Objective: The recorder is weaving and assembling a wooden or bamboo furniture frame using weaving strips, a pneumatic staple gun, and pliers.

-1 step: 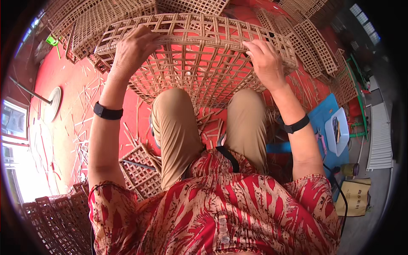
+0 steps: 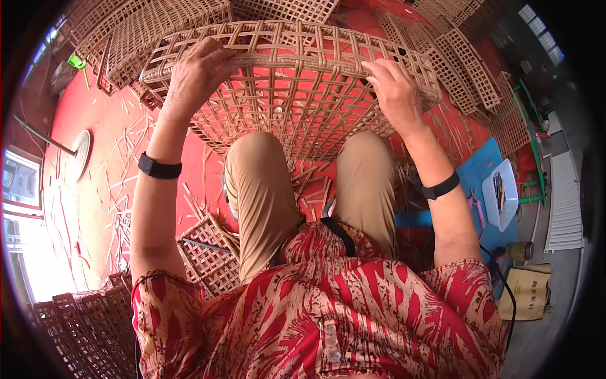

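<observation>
A tan open-lattice woven basket (image 2: 297,61) stands in front of my knees, with its long edge toward me and the red floor showing through the weave. My left hand (image 2: 199,71) is closed over the left part of that edge, its fingers curled down and partly hidden. On the right, my right hand (image 2: 396,91) has its thumb and fingers pinched at the same edge, near the corner. I cannot make out whether a loose strand is between those fingers. Both arms reach forward, one on each side of my knees.
More woven lattice pieces (image 2: 167,39) lie behind on the left, others (image 2: 464,66) on the right. Cut strips litter the red floor (image 2: 95,117). A small lattice panel (image 2: 211,256) lies by my left leg. At right, a white tray (image 2: 502,197) of tools sits on a blue surface (image 2: 483,165).
</observation>
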A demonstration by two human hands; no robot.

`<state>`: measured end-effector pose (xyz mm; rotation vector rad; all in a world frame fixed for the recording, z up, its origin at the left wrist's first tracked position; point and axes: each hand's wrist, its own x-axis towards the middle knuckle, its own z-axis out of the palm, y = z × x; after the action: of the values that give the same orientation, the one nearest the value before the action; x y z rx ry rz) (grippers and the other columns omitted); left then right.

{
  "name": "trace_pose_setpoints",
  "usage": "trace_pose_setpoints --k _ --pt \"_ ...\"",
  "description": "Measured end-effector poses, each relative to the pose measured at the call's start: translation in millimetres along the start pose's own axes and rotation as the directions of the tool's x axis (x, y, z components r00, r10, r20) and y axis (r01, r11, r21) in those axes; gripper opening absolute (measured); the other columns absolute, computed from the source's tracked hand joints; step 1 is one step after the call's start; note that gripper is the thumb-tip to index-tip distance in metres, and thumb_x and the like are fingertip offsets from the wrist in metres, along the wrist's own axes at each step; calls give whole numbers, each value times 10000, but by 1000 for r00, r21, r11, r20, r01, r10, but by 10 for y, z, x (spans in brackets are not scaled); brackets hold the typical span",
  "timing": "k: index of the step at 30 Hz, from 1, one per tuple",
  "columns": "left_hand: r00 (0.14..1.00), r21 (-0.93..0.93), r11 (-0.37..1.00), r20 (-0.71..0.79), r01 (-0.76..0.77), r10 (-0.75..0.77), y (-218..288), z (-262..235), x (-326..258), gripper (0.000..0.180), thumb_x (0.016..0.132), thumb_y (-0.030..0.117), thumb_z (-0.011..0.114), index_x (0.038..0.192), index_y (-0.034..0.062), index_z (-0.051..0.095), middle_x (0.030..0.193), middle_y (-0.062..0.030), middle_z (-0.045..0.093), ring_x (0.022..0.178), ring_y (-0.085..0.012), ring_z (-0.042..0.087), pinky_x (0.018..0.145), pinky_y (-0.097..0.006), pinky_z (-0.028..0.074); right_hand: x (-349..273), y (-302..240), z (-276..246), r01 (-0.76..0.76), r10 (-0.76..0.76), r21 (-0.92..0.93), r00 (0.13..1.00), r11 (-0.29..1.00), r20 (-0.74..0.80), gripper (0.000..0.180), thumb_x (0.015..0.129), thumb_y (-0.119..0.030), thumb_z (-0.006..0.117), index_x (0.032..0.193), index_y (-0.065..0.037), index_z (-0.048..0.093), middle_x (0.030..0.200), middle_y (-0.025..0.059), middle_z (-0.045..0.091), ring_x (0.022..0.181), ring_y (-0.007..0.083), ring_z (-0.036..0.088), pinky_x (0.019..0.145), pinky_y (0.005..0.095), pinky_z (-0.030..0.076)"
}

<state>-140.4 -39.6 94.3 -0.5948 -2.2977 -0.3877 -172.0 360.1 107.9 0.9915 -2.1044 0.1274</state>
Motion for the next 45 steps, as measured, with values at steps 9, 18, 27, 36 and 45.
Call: trace_pose_setpoints --k 9,18,27,36,45 --pt "991 135 990 -122 -35 51 321 93 -15 503 814 335 803 1239 109 657 1163 -74 601 1107 -299 574 968 -448 441 -197 78 -28 -96 96 -17 995 995 18 499 774 -43 826 1234 -72 633 1181 85 607 1094 293 592 968 424 495" --pt "994 70 993 -27 -99 101 554 328 104 429 842 271 772 1242 150 677 1154 -64 613 1076 -294 572 925 -430 445 -194 5 -74 -115 116 -32 993 993 17 452 774 -6 799 1195 -42 635 1147 85 607 1081 285 594 944 405 515" --pt "986 156 983 -118 -95 114 659 492 129 391 807 336 790 1174 225 717 1047 11 613 1010 -208 574 878 -417 431 -218 38 -78 -51 52 -32 998 998 26 369 805 -74 808 1146 -46 672 1095 87 638 1043 278 625 946 387 540" --pt "993 57 994 -62 -93 96 549 461 152 357 847 337 747 1173 194 758 1071 -11 654 1004 -251 605 898 -387 483 38 -259 -168 -129 131 50 990 990 -50 318 795 -78 781 1101 -61 697 1084 79 666 1001 260 645 874 400 540" --pt "991 -29 997 -117 -65 61 581 441 201 425 793 385 811 1146 155 756 1068 -52 635 999 -279 601 895 -415 492 365 -648 336 -86 91 57 993 995 -77 371 764 -132 814 1102 -94 667 1024 52 616 969 249 613 869 412 479"
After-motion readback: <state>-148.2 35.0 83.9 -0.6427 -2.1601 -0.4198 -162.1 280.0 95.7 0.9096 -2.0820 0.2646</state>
